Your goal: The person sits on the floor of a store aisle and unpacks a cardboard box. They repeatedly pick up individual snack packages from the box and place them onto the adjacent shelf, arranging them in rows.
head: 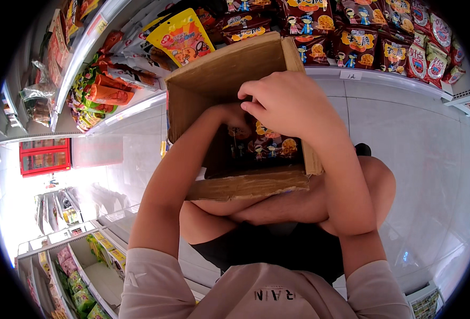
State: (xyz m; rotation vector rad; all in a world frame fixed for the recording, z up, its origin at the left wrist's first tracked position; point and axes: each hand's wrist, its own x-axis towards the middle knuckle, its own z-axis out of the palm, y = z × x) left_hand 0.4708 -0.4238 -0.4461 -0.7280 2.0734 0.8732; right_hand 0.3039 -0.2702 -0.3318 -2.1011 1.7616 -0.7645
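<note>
An open cardboard box (pixel 235 187) stands tilted before my crossed legs. Several dark brown snack packets (pixel 273 145) with cartoon figures lie inside it. My left hand (pixel 237 117) reaches down into the box beside these packets; its fingers are in shadow, and whether they grip a packet is unclear. Over the right part of the opening hovers my right hand (pixel 285 103), fingers curled, thumb and forefinger a little apart, with nothing visible between them. Its palm side and other fingers are hidden. Past the box, similar brown packets (pixel 354 46) fill the shelf.
A yellow snack pouch (pixel 183 38) leans on the shelf just beyond the box. The shelf edge (pixel 378 77) bears a price tag. Orange and green packets (pixel 109 93) sit on shelving to the left. Another rack (pixel 103 279) stands at lower left. Pale floor tiles (pixel 410 139) lie to the right.
</note>
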